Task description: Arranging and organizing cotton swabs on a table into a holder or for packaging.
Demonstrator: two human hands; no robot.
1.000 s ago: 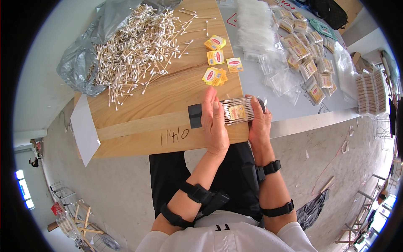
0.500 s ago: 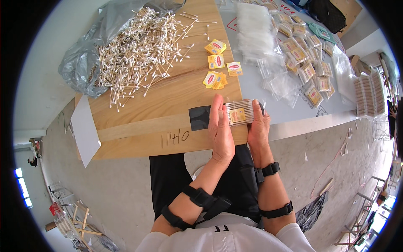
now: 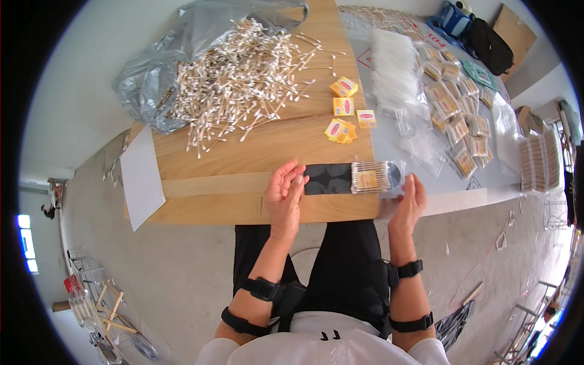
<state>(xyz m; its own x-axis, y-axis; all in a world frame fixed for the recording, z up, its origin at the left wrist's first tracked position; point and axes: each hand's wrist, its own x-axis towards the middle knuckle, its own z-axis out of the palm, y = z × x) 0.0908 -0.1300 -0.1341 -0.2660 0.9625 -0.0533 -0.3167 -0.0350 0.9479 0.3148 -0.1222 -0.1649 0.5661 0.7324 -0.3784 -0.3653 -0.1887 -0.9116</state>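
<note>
A clear bag of cotton swabs (image 3: pixel 378 176) with a yellow card at its front lies flat near the table's front right corner. Leftward from it runs a black strip (image 3: pixel 328 179), whose rounded dark end shows through the bag's clear right part. My left hand (image 3: pixel 285 199) is at the strip's left end, fingers loosely curled and apart, holding nothing I can see. Beside the bag's right end is my right hand (image 3: pixel 409 207), its fingers stretched upward; whether they touch the plastic I cannot tell. Beyond the bag lie several small yellow cards (image 3: pixel 340 130) in piles.
A heap of loose cotton swabs (image 3: pixel 237 85) spills from a grey plastic bag (image 3: pixel 143 91) at the back left. Empty clear bags (image 3: pixel 392 73) and many filled swab packs (image 3: pixel 457 129) cover the right side. A white sheet (image 3: pixel 143 179) hangs over the left edge.
My left hand has moved left, off the swab bag, to the strip's far end. The right hand has drawn slightly right of the bag. The whole view has shifted.
</note>
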